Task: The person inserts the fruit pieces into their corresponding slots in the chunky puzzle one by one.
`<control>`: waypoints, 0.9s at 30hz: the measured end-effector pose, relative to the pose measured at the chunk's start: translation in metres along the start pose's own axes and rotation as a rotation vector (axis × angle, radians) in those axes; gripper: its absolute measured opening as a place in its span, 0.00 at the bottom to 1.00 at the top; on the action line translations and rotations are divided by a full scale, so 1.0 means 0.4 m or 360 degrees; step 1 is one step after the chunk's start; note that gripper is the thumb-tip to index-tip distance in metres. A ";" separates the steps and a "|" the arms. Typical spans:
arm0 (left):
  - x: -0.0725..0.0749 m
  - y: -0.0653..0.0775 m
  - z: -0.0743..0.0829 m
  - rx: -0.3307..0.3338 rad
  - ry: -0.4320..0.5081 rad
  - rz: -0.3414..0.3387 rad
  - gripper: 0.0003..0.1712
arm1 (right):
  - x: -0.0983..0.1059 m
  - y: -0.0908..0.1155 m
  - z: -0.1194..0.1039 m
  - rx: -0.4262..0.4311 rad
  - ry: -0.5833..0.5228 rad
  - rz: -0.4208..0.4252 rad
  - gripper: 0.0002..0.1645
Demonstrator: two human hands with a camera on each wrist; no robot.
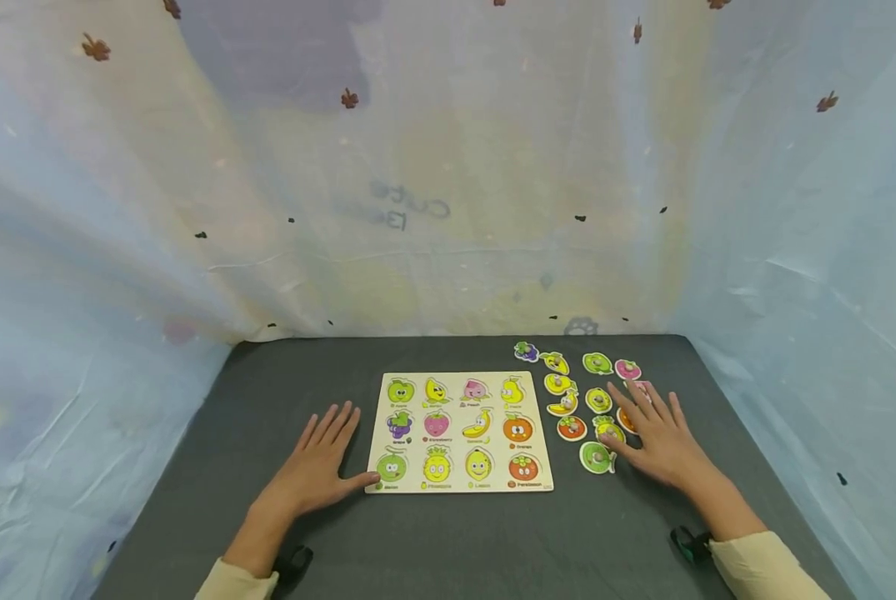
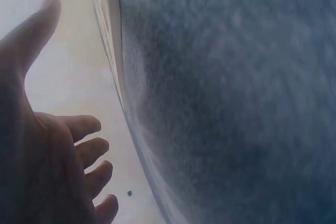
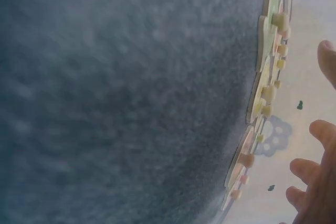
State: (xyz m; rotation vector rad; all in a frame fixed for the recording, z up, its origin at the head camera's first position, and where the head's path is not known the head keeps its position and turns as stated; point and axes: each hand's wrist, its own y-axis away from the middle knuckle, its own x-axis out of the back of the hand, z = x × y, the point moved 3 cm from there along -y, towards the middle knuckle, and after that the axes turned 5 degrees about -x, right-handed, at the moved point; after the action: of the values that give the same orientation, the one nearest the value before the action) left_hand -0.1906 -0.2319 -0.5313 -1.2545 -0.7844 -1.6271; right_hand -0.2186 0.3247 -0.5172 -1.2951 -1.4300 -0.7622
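A fruit puzzle board (image 1: 458, 433) with printed fruit pictures in rows lies on the dark grey table. Left of it is my left hand (image 1: 316, 467), fingers spread and straight, with the thumb tip right at the board's lower left corner. My right hand (image 1: 665, 442) is spread over the right part of a group of loose knobbed fruit pieces and hides some of them. Nearest its thumb are a pineapple piece (image 1: 608, 429) and a green melon piece (image 1: 596, 457). In the right wrist view, small wooden knobs (image 3: 269, 94) stand up from the pieces. Neither hand grips anything.
More loose pieces lie right of the board, among them a grape piece (image 1: 526, 352), a banana piece (image 1: 563, 404) and a persimmon piece (image 1: 571, 428). A pale printed curtain (image 1: 463, 250) hangs behind the table (image 1: 448, 550) and along both sides.
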 end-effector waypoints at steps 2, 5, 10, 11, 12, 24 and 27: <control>-0.002 -0.004 0.002 -0.0001 -0.0002 -0.0022 0.69 | -0.002 -0.015 0.003 -0.0008 0.0001 -0.0027 0.55; -0.006 -0.010 0.005 0.0001 0.0011 -0.0053 0.70 | -0.002 -0.035 0.010 -0.0041 0.0018 -0.0080 0.55; -0.014 -0.020 0.011 0.0009 0.0024 -0.0086 0.71 | -0.007 -0.064 0.026 -0.0067 0.0013 -0.0114 0.54; -0.016 -0.022 0.013 0.0012 0.0020 -0.0090 0.72 | -0.009 -0.069 0.029 -0.0063 0.0016 -0.0112 0.54; -0.018 -0.024 0.016 0.0009 0.0020 -0.0095 0.72 | -0.009 -0.075 0.032 -0.0060 0.0018 -0.0106 0.54; -0.026 -0.035 0.050 0.0044 0.0108 -0.0211 0.75 | -0.005 -0.160 0.046 -0.0058 0.0053 -0.0148 0.53; -0.025 -0.038 0.056 0.0044 0.0127 -0.0220 0.75 | -0.012 -0.179 0.054 -0.0074 0.0047 -0.0167 0.53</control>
State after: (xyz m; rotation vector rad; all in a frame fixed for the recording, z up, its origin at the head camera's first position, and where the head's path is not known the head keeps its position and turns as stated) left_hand -0.1953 -0.2036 -0.5341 -1.1293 -0.8568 -1.7599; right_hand -0.2936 0.3272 -0.5154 -1.2466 -1.4733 -0.8855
